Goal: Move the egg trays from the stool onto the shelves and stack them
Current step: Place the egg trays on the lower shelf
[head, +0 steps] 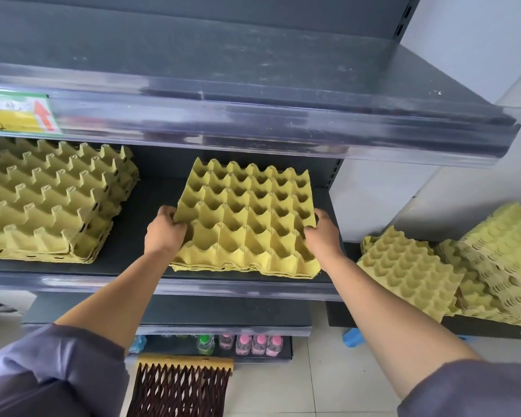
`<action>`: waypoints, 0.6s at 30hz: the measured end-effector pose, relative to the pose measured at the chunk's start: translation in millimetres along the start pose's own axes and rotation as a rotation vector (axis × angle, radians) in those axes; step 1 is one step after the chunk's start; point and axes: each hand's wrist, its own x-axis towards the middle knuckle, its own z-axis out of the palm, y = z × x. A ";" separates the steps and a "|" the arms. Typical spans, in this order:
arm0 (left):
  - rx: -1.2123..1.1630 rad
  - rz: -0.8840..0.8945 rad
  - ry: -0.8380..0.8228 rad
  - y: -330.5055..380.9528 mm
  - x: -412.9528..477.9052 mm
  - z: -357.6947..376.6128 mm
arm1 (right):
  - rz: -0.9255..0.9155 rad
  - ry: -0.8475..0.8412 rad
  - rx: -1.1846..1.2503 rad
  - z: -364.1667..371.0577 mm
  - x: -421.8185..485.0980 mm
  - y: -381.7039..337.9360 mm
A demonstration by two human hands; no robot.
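You're holding the egg tray (247,218) between both hands, left hand (166,233) curled over its left edge, right hand (322,236) pinching its right edge, and it's sitting directly over the short tray stack (244,267) at the shelf (127,236) front edge, so probably pressing straight down next.

both arms reach forward, nearly straight, the bare left forearm (118,296) and right forearm (388,320) drawing closer together toward the hands. the left hand (164,233) grips the left edge of the egg tray (247,218), fingers curled over the rim, back of the hand toward the camera. the right hand (322,233) grips the right edge the same way, fingers hooked over the rim. both wrists sit about level. the grey-purple left sleeve (57,362) and right sleeve (469,389) end near the elbows.
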 end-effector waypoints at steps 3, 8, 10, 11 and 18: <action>0.034 -0.024 -0.026 3.5 -3.6 1.6 | 0.014 -0.008 -0.026 0.4 -2.0 3.0; 0.056 -0.051 -0.073 1.4 -5.9 2.2 | 0.035 -0.047 -0.111 0.6 0.6 1.4; 0.056 -0.035 -0.065 -1.3 -7.7 2.1 | 0.026 -0.047 -0.104 1.0 3.8 -1.1; 0.063 -0.024 -0.061 -2.6 -7.8 2.5 | 0.011 -0.048 -0.099 1.1 7.3 -2.1; 0.031 0.017 -0.059 4.0 10.3 2.4 | 0.033 -0.029 -0.051 0.4 27.4 -13.2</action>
